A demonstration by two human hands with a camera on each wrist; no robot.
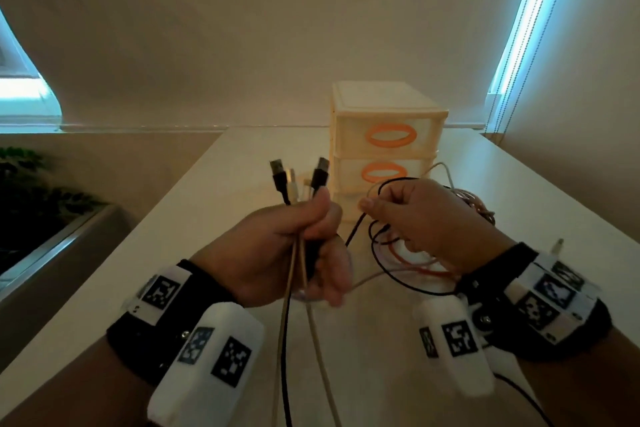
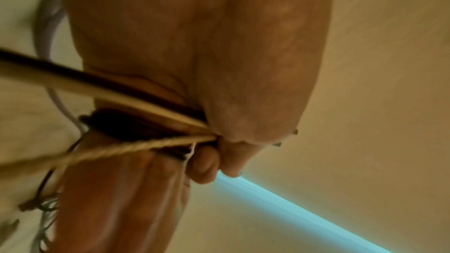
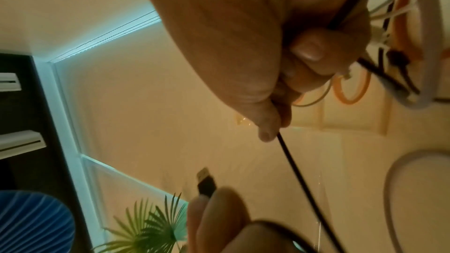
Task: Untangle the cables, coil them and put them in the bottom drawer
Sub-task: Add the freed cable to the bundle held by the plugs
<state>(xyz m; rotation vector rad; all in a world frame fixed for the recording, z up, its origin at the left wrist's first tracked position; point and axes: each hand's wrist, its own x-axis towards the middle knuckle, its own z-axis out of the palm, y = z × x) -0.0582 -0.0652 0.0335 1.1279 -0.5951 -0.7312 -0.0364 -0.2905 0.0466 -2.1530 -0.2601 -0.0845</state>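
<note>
My left hand [image 1: 298, 246] grips a bunch of cable ends above the table, fist closed round them [image 2: 207, 141]. Two black USB plugs [image 1: 320, 173] and pale plugs [image 1: 292, 185] stick up out of the fist; black and beige cables [image 1: 287, 322] hang down from it. My right hand [image 1: 408, 215] pinches a thin black cable [image 3: 299, 176] between thumb and forefinger, with loops of it above the hand. Under that hand lies a tangle of black, white and orange cables [image 1: 405, 260]. The cream drawer unit [image 1: 384, 142] with orange handles stands behind; its bottom drawer is hidden by my hands.
The pale table [image 1: 214, 204] runs forward to the wall. A pinkish coiled cable [image 1: 474, 204] lies right of the drawers. A planter with green leaves [image 1: 31, 184] sits below the table's left edge. Window blinds with bead cords [image 1: 519, 45] hang at the right.
</note>
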